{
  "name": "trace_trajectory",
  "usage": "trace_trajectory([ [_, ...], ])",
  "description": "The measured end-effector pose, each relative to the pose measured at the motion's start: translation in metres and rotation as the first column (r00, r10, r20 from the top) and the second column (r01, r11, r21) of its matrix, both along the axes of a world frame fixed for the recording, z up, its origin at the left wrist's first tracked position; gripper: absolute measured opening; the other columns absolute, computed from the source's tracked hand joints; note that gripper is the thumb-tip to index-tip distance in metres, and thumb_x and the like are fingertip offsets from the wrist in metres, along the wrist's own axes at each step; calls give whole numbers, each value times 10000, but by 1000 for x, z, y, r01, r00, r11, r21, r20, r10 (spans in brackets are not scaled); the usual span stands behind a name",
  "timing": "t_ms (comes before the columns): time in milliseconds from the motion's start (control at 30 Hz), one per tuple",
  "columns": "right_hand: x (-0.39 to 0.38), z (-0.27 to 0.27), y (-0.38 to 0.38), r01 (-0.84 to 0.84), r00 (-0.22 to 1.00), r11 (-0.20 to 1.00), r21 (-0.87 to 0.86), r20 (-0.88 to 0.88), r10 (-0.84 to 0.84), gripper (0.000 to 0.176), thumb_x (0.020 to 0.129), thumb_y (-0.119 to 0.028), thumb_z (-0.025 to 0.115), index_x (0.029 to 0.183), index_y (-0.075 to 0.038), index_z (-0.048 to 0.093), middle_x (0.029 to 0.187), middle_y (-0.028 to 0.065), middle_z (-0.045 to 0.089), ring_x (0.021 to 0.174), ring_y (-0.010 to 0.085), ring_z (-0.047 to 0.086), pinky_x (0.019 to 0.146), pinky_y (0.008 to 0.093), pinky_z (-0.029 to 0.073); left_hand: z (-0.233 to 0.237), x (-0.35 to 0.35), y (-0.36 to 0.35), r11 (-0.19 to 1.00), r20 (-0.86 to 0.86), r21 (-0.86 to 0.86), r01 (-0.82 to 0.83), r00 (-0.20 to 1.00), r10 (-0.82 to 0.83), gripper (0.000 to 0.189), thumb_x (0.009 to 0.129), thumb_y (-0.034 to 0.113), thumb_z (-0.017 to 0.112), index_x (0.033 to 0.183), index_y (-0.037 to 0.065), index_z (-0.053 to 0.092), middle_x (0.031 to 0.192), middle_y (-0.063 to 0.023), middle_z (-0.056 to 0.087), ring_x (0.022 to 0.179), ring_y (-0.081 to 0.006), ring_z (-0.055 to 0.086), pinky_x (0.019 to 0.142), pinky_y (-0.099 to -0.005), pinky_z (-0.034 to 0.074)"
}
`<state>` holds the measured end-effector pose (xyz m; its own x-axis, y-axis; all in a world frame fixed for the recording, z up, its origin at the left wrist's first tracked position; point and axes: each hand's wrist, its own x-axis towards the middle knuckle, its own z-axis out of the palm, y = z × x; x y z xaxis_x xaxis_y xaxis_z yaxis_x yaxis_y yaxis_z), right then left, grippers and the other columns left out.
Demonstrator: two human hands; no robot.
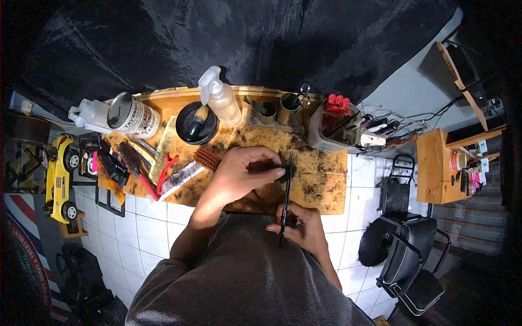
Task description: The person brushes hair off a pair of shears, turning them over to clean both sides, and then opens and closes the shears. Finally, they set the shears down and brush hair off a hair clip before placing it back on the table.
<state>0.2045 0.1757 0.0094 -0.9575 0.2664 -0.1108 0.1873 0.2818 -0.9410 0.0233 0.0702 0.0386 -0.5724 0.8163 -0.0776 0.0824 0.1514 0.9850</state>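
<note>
My left hand (242, 173) is over the middle of the wooden table, thumb and index finger pinched around something small and dark at their tips, too small to name. Close to my body, my right hand (300, 229) holds a long, thin black tool (286, 201) between thumb and fingers. The tool points away from me, and its far end passes just right of my left fingertips. What kind of tool it is I cannot tell. Dark hair-like clippings lie on the worn tabletop (321, 187) around both hands.
Combs (182, 178) and brushes (130, 155) lie at the left. Behind stand a white tub (142, 117), a black bowl (190, 127), a spray bottle (223, 106) and metal cups (288, 111). A plastic bin (326, 133) of tools stands right; a black chair (410, 250) is beyond.
</note>
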Motion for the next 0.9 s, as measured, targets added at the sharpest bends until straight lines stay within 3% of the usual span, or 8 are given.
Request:
trace_trajectory([
  [267, 3, -11, -3, 27, 999, 999, 25, -39, -26, 261, 734, -118, 807, 787, -20, 571, 644, 6, 500, 608, 96, 440, 547, 256, 377, 6, -4, -2, 998, -47, 26, -49, 998, 50, 176, 830, 63, 697, 978, -31, 672, 841, -40, 680, 769, -48, 591, 687, -205, 485],
  [333, 2, -9, -3, 23, 996, 999, -41, 86, -20, 327, 700, -165, 825, 890, -10, 609, 792, 118, 623, 751, 271, 625, 724, 335, 490, 4, -5, -3, 998, -55, -9, -55, 997, 54, 181, 834, 61, 693, 990, -27, 674, 846, -39, 681, 773, -46, 590, 688, -204, 486],
  [467, -2, -3, -1, 7, 995, 997, -78, 96, 1, 402, 673, -207, 850, 910, 0, 600, 801, 121, 622, 753, 248, 626, 725, 332, 490, 5, -2, -2, 996, -28, -5, -91, 995, 91, 154, 833, 61, 693, 960, -25, 672, 837, -36, 680, 778, -45, 589, 686, -203, 486],
  [567, -2, 0, 0, -11, 993, 992, -125, 112, 25, 489, 643, -271, 870, 934, 6, 592, 821, 129, 624, 770, 247, 626, 734, 337, 489, 4, 3, 1, 973, 157, 127, -191, 973, 170, 140, 823, 76, 709, 921, -13, 666, 813, -27, 672, 766, -43, 580, 676, -208, 481],
  [633, -3, -4, -2, -28, 1000, 1000, 8, 7, 28, 514, 606, -271, 890, 945, -27, 591, 743, 25, 593, 665, 106, 530, 614, 269, 440, 1, 2, -2, 998, 89, -6, -64, 994, 64, 145, 811, 87, 720, 898, -9, 655, 795, -27, 667, 759, -49, 581, 674, -218, 482],
  [733, -5, 2, -1, -26, 997, 999, 25, 73, 24, 520, 593, -283, 896, 934, -33, 592, 732, 20, 591, 650, 107, 526, 593, 268, 432, 1, 3, -3, 999, -61, -31, 44, 997, -46, 161, 802, 93, 723, 908, -6, 654, 791, -36, 667, 752, -56, 585, 676, -225, 485],
  [767, -5, 2, -1, -26, 997, 999, 25, 73, 24, 520, 593, -283, 896, 934, -33, 592, 732, 20, 591, 650, 107, 526, 593, 268, 432, 3, 4, -3, 995, 94, -82, 48, 995, -41, 162, 801, 90, 718, 911, -10, 652, 788, -44, 667, 748, -62, 591, 678, -226, 487],
  [900, -3, -4, -1, -6, 1000, 1000, 16, 16, 6, 462, 607, -250, 890, 891, -35, 595, 688, 16, 576, 607, 104, 508, 561, 268, 418, 1, 3, -3, 998, 24, -27, 62, 998, -61, 163, 802, 93, 718, 913, -8, 653, 795, -40, 665, 759, -59, 588, 686, -226, 486],
])
